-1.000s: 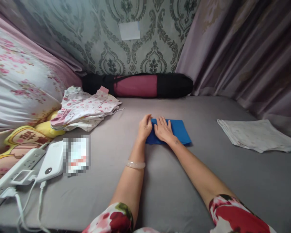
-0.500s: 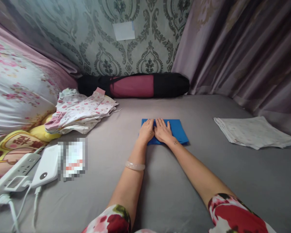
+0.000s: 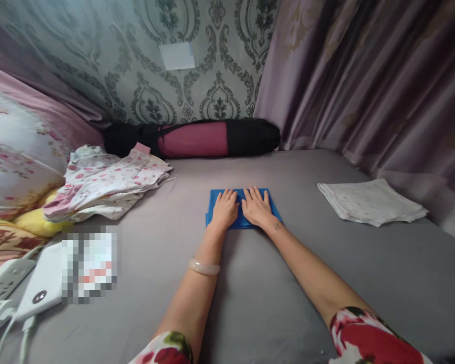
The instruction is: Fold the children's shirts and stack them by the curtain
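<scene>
A folded blue sheet of cloth-like material [image 3: 242, 220] lies flat on the grey bedsheet, in the middle of the head view. My left hand [image 3: 225, 208] rests palm down on its left half, fingers stretched forward and slightly apart. Flat on the right half is my right hand [image 3: 257, 206], with its fingers spread. A narrow strip of blue shows between the two hands. My palms and the parts of the sheet beneath them are hidden.
To the left are crumpled printed clothes [image 3: 109, 184], a white power bank [image 3: 45, 283], a power strip [image 3: 7, 280] with cables, and a blurred item. A folded pale cloth [image 3: 371, 202] lies right. A black and pink roll bag [image 3: 193, 140] lines the wall.
My hands have slid rightward across the blue sheet and stand a little farther apart. The whole view has shifted, so surrounding things appear farther left.
</scene>
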Motion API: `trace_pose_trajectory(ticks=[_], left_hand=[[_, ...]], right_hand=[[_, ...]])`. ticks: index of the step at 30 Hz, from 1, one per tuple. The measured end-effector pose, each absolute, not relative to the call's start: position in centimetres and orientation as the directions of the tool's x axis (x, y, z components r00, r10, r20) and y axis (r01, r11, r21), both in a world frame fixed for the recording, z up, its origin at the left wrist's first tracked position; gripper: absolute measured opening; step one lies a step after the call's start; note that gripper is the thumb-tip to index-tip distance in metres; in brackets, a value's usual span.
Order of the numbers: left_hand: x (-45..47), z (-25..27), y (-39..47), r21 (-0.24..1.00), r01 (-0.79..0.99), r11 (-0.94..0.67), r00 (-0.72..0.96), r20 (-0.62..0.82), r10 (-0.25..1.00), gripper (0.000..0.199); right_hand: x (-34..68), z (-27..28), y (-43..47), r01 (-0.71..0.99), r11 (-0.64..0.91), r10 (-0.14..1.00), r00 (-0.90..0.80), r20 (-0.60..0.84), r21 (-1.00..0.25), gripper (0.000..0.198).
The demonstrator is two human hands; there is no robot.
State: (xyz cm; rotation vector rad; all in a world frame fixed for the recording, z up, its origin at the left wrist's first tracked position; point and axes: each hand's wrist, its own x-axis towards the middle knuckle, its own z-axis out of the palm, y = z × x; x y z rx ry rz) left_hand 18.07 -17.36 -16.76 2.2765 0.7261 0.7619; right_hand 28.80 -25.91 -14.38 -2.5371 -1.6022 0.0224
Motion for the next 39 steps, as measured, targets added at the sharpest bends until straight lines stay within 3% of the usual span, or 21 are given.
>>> trace_pose_trajectory(ticks=[13, 21, 24, 28, 31, 35, 39], left_hand=[[18.2, -17.1, -17.3, 0.619, 0.377, -0.689, 0.715, 0.278, 0.642, 0.033], [17.7, -16.4, -17.2, 0.603, 0.397, -0.692, 0.664, 0.332, 0.670, 0.036], [17.6, -15.9, -17.3, 0.526, 0.483, -0.701, 0.672, 0.291, 0.681, 0.040], [17.5, -15.5, -17.7, 0.306, 0.626, -0.717, 0.702, 0.179, 0.690, 0.049], [17.6, -15.6, -17.8, 0.219, 0.677, -0.702, 0.698, 0.109, 0.708, 0.056], [17.7, -15.9, -17.7, 0.235, 0.679, -0.695, 0.696, 0.093, 0.712, 0.057], [17.4, -16.0, -17.0, 0.341, 0.637, -0.691, 0.684, 0.163, 0.711, 0.050]], right_hand=[[28.8, -15.1, -26.2, 0.899, -0.414, 0.899, 0.429, 0.088, -0.145, 0.055], [30.1, -14.1, -27.2, 0.851, -0.487, 0.850, 0.514, 0.114, -0.197, 0.056], [30.8, -14.3, -27.4, 0.831, -0.522, 0.835, 0.544, 0.083, -0.194, 0.057], [31.3, -14.8, -27.4, 0.813, -0.546, 0.821, 0.567, 0.066, -0.201, 0.059], [31.3, -15.1, -27.4, 0.804, -0.560, 0.814, 0.579, 0.046, -0.202, 0.059], [31.3, -15.4, -27.4, 0.807, -0.553, 0.818, 0.573, 0.048, -0.209, 0.059], [32.0, -15.3, -27.3, 0.792, -0.536, 0.822, 0.569, 0.033, -0.294, 0.058]])
